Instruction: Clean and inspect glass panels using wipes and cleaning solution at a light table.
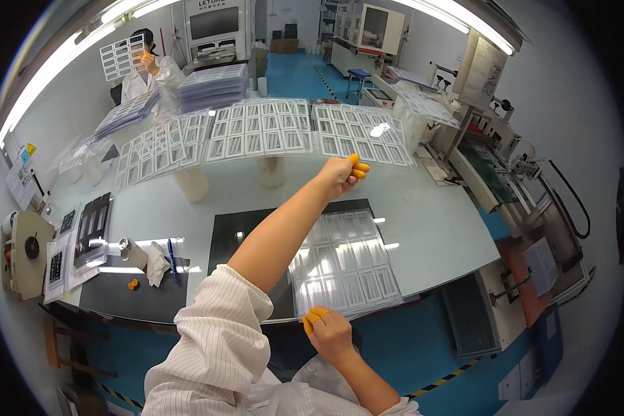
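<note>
My left hand [342,177] reaches far forward, orange finger cots on its closed fingertips. It is at the near edge of a clear plastic sheet with white-framed windows [340,135]; whether it pinches that sheet is unclear. Close to my body, my right hand [329,336], also in orange finger cots, has curled fingers at the near-left corner of another windowed plastic sheet [350,267]. What those fingers grip, if anything, is hidden. That sheet lies on a black mat [223,239] and reflects the lamps.
More windowed sheets rest on raised supports: a middle group [260,128] and a left group [163,145]. A metal canister [133,254], crumpled tissue [157,265] and blue pen [172,260] lie left. Across the table, a person [152,76] holds up a sheet. A machine [492,159] stands right.
</note>
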{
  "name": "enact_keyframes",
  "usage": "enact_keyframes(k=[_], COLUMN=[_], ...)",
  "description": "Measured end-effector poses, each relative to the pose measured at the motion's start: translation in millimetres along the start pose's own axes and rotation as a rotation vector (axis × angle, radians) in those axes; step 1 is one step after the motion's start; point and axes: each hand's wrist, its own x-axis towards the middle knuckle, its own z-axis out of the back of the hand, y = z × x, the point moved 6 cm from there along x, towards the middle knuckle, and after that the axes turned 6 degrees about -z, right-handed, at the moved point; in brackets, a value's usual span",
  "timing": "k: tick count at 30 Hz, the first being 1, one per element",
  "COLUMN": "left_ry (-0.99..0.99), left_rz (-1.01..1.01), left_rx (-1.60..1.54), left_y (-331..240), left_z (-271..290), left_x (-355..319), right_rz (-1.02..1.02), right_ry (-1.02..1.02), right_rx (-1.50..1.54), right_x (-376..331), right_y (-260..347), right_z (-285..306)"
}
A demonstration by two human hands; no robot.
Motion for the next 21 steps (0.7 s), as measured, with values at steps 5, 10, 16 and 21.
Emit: enact_keyframes(k=[5,10,16,21], left_ry=[0.036,0.027,0.023,0.028], left_rz=[0.063,0.043,0.079,0.092], left_rx=[-0.027,-0.067,-0.088,-0.088], left_y=[2,-5,10,19], left_z=[-1,-6,-14,-12], left_x=[1,3,0,3], right_rz=[-0.021,-0.017,-0.021,-0.023], right_ry=[-0.008,-0.003,0.000,0.016], right_rx=[0.018,0.007,0.003,0.011], right_x=[1,2,-1,0], right_y=[-3,-2,-1,-1], right_z=[-1,-2,-3,-4])
